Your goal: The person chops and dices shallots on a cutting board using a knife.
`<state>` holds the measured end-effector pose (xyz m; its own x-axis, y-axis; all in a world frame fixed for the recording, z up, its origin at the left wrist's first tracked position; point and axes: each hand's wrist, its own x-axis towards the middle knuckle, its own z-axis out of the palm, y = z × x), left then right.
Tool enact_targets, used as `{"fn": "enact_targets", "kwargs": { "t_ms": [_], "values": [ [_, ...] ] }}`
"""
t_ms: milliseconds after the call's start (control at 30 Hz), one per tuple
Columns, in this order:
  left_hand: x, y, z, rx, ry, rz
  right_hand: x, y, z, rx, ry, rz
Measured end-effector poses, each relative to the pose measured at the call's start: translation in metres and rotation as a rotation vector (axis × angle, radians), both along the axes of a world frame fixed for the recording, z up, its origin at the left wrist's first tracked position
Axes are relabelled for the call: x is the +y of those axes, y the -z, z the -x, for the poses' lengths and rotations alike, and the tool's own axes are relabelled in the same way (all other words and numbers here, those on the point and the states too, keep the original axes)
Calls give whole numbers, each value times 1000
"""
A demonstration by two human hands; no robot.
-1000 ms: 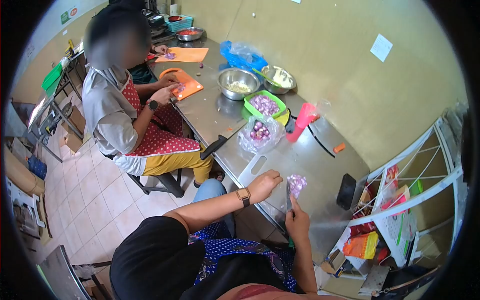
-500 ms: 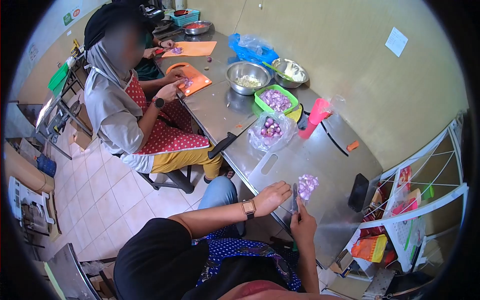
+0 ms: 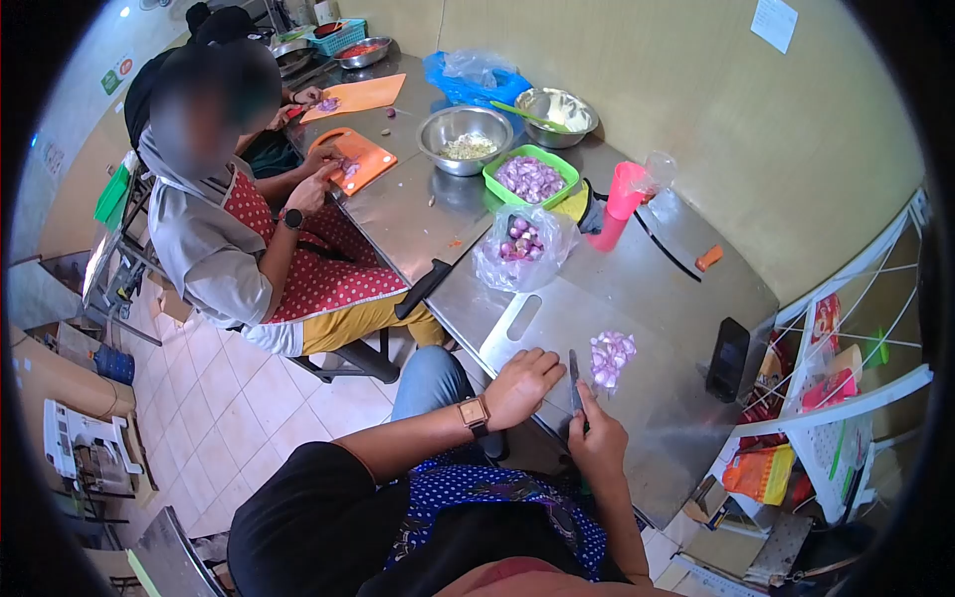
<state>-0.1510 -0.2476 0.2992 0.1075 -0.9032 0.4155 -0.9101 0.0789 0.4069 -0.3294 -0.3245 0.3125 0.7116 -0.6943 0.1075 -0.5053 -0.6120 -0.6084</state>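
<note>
My right hand (image 3: 599,438) is closed round the handle of a knife (image 3: 575,383), whose blade points away from me over the cutting board (image 3: 494,343). Just left of the blade, my left hand (image 3: 525,388) rests at the board with its fingers curled down; whatever they hold is hidden beneath them. A heap of chopped shallots (image 3: 611,360) lies right of the blade. Beyond the board sits a clear plastic bag (image 3: 494,264) of whole peeled shallots (image 3: 522,241). Behind it, a green tray (image 3: 571,171) contains many cut shallots (image 3: 530,179).
A black-handled knife (image 3: 423,289) juts over the table's left edge. Steel bowls (image 3: 438,159), a pink cup (image 3: 624,194) and an orange piece (image 3: 708,258) stand further back. A phone (image 3: 728,358) is at right, near a white rack (image 3: 846,403). A co-worker (image 3: 214,239) cuts on an orange board (image 3: 366,164).
The view has shifted a little, moving the table scene slightly left and up. The knife stays in my right hand and my left hand stays beside it. The co-worker's head has turned.
</note>
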Motion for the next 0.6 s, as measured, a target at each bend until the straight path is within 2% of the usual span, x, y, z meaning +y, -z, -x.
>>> {"fn": "enact_targets", "kwargs": {
  "t_ms": [233, 367, 533, 600],
  "values": [
    [-13, -3, -3, 41, -55, 14, 4, 1, 6, -64, -35, 22],
    [-14, 2, 0, 58, -68, 7, 4, 3, 11, 14, -22, 53],
    [-7, -5, 2, 262, 44, -5, 5, 0, 12, 113, 81, 44],
    [-5, -5, 3, 279, 98, -9, 3, 6, 14, 66, 55, 106]
  ]
}}
